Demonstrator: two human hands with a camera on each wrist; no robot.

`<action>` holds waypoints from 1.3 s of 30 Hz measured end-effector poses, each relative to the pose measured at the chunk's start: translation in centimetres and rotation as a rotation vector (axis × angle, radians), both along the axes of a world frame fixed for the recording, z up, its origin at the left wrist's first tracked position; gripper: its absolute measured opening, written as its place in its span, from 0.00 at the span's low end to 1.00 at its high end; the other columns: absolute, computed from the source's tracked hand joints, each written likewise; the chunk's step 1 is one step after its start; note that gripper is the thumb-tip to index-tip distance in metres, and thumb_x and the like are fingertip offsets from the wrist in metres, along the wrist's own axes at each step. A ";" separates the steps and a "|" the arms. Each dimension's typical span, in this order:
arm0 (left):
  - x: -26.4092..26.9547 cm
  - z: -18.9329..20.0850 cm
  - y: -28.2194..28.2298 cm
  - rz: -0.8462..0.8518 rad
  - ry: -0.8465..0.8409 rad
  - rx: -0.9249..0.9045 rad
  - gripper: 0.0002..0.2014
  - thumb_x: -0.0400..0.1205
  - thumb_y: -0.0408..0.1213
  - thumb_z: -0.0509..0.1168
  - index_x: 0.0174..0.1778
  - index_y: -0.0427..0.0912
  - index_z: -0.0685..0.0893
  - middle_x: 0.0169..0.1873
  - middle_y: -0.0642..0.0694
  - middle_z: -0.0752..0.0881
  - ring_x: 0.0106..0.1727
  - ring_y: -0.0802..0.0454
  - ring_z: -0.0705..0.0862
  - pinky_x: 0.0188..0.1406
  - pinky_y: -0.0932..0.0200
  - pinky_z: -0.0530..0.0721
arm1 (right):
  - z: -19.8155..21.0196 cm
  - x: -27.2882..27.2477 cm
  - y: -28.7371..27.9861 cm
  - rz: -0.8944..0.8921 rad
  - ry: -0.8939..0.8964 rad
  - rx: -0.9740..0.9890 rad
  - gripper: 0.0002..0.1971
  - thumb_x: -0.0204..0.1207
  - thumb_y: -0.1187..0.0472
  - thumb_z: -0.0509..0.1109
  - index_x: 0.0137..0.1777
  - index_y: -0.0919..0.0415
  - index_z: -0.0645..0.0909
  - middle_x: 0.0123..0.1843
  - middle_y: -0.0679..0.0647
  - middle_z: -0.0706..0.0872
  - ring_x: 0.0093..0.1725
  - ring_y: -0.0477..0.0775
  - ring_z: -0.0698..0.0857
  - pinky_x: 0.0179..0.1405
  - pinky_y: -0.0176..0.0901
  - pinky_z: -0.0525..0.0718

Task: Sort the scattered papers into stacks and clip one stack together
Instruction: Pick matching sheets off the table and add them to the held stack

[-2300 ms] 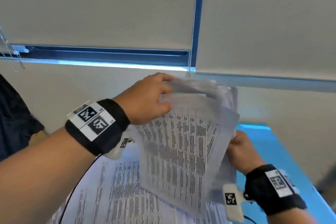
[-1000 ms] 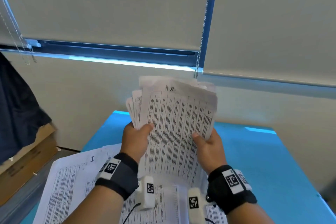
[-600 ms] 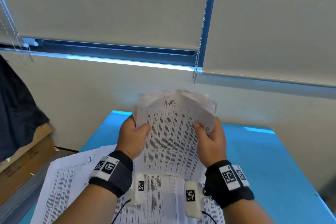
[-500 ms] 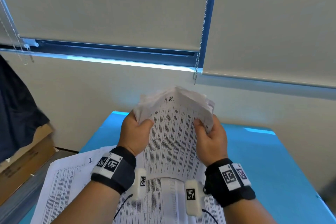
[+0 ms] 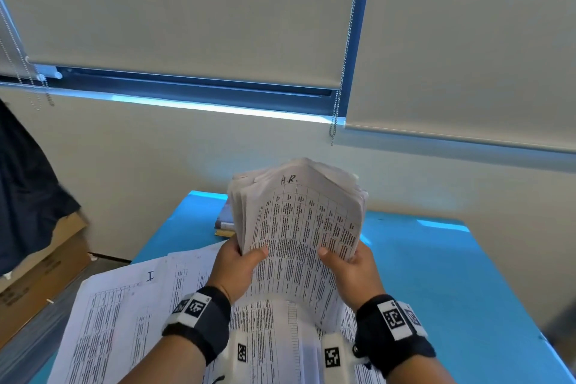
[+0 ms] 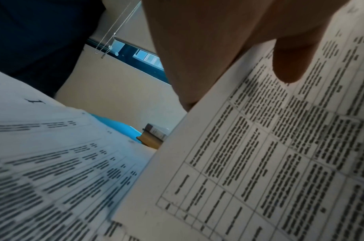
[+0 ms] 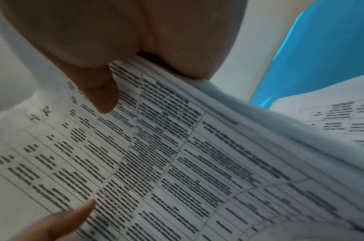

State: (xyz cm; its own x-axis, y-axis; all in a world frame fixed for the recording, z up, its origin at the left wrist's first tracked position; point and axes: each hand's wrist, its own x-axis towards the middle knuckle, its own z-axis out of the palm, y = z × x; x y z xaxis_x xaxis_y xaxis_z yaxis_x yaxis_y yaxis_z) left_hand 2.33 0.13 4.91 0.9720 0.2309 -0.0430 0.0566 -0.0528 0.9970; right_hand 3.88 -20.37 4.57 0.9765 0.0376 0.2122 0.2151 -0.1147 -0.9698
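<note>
You hold the thick sheaf of white printed table sheets [image 5: 299, 227] upright above the blue table [image 5: 452, 274], left hand [image 5: 238, 265] and right hand [image 5: 349, 268] each clamped on a side edge. It looks floppy and slippery, so grip low near the bottom edge.

— What lies beyond the hands?

— A blue table [image 5: 442, 274], and against the wall a small stack of books [image 5: 225, 224] at its far edge.

— And higher up?

— Two pale roller blinds [image 5: 187, 9], a bead chain [image 5: 343, 72] hanging between them, a dark window frame [image 5: 193, 87] under the left one.

— Off to the left?

— A cardboard box [image 5: 40, 274], with dark cloth [image 5: 28, 196] hanging above it.
</note>
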 end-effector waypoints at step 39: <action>7.3 -6.8 7.4 -0.397 0.443 1.334 0.45 0.79 0.55 0.67 0.86 0.48 0.48 0.80 0.45 0.69 0.77 0.42 0.71 0.75 0.44 0.71 | 1.2 -3.2 -10.1 -0.527 0.203 -0.233 0.21 0.77 0.61 0.74 0.28 0.34 0.87 0.39 0.61 0.89 0.46 0.62 0.86 0.49 0.57 0.84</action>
State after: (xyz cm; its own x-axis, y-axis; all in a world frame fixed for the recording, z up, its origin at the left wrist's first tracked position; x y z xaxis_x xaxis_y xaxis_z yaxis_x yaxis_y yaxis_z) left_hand 9.61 7.49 -1.85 0.9445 0.0633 -0.3224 0.1012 -0.9896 0.1021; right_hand 0.68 -30.49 5.72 0.8965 -0.4384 0.0637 -0.1150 -0.3693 -0.9222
